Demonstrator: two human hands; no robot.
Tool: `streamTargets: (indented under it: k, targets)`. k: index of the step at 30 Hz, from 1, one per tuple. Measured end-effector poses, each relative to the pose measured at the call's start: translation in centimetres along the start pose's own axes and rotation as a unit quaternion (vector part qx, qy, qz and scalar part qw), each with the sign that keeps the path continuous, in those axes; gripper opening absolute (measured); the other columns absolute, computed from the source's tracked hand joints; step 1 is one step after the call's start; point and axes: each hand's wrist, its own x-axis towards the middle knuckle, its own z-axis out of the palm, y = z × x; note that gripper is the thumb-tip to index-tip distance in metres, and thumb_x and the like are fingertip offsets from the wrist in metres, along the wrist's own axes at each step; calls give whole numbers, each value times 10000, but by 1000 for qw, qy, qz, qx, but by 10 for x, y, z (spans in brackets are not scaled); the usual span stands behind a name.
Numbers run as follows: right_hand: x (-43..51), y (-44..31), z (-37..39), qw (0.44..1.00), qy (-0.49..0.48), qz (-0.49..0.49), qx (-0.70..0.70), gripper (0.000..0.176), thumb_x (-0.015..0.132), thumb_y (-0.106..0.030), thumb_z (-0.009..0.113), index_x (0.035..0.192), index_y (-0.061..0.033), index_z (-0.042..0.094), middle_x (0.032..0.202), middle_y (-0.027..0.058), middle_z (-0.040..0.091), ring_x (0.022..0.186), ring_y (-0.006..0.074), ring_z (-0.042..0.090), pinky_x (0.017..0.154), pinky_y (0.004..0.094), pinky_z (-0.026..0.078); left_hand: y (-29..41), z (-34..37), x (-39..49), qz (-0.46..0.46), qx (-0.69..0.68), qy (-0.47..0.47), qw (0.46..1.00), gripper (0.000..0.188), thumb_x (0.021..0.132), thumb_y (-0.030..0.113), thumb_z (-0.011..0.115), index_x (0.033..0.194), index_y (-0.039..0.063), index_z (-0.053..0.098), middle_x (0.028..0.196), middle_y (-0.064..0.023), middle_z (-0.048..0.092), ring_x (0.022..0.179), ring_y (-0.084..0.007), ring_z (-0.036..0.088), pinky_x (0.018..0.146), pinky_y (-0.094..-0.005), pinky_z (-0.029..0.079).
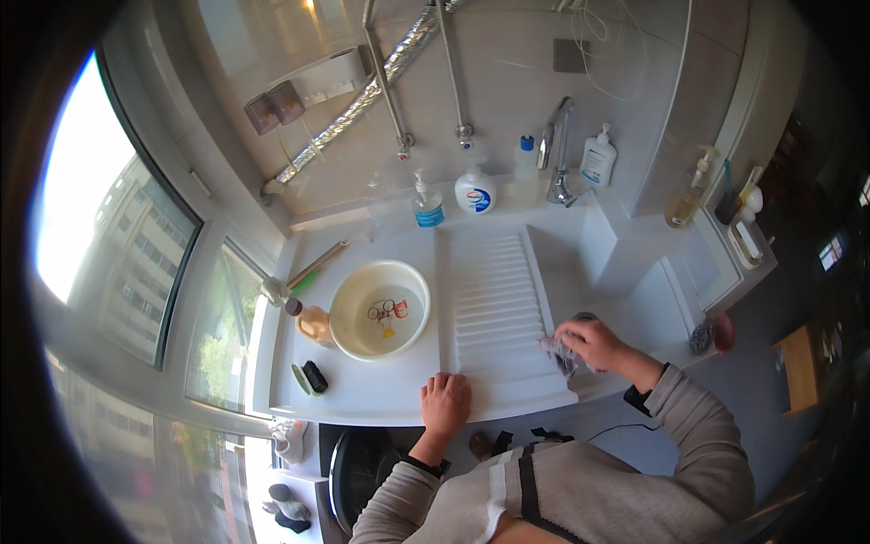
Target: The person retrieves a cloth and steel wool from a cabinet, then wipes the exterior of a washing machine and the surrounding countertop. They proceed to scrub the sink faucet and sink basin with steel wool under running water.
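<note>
My right hand (593, 342) grips a bunched wet cloth item (565, 357), grey and pinkish, at the edge between the ribbed washboard (499, 292) and the sink basin (639, 299). My left hand (446, 402) rests on the front rim of the white counter, its fingers bent over the surface and no object seen in it. Left of the washboard stands a cream plastic basin (380, 268) with a picture at its bottom. Behind the sink rises a chrome faucet (563, 156).
Pump bottles (476, 192) line the back ledge. A beige bottle (314, 325) and a small open case with a black brush (311, 377) sit at the left. A soap dish (745, 243) and an amber pump bottle (682, 204) stand at the right. A window borders the left side.
</note>
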Motion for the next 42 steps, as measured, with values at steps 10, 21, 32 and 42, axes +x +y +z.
streamTargets:
  k: [10, 21, 32, 42]
  targets:
    - [-41, -177, -53, 725, 344, -541, -251, 282, 747, -120, 709, 1026, -87, 681, 761, 39, 597, 580, 189, 545, 526, 306, 460, 0, -7, 5, 31, -37, -39, 998, 176, 816, 185, 663, 984, 132, 646, 952, -52, 590, 923, -273, 562, 803, -410, 418]
    - [-99, -207, -57, 656, 330, -644, -215, 263, 795, -202, 661, 1041, -109, 656, 849, 52, 624, 627, 173, 535, 547, 302, 439, 15, -10, 11, -10, 9, -19, 1000, 166, 830, 178, 660, 987, 127, 636, 956, -62, 590, 919, -285, 566, 796, -413, 429]
    - [-18, -110, -64, 700, 314, -641, 20, 257, 773, -67, 697, 1026, -77, 658, 865, 59, 670, 645, 170, 592, 537, 294, 460, 12, -2, 7, -47, 6, -16, 999, 217, 820, 189, 680, 1026, 130, 648, 977, -82, 618, 954, -294, 586, 831, -426, 457]
    - [65, 35, 46, 880, 74, -416, -216, 550, 866, -370, 670, 1338, -119, 536, 1401, 152, 475, 1295, 321, 468, 1039, 502, 402, 49, -15, 73, -16, -139, -98, 985, 538, 939, 248, 630, 1426, 107, 448, 1356, -175, 472, 1220, -332, 501, 989, -445, 443]
